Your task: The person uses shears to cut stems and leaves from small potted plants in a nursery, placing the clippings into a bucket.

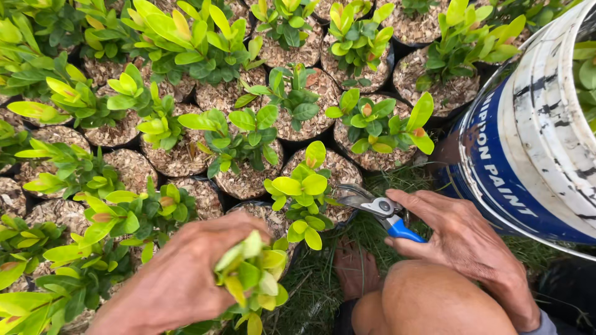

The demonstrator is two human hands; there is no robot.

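Lower left, left hand (180, 279) fingers clench glossy leafy cuttings (254, 276); right hand (462, 239) grips blue-handled steel pruning shears (379, 208), blades parted.

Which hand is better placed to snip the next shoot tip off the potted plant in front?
Right, most likely. The right hand holds the blue-handled pruning shears, blades pointing at the nearest potted plant. The left hand is full, gripping a bunch of cut leafy tips.

Blue-handled pruning shears (379, 213), blades at seedling stem, bunched yellow-green cuttings (253, 276)
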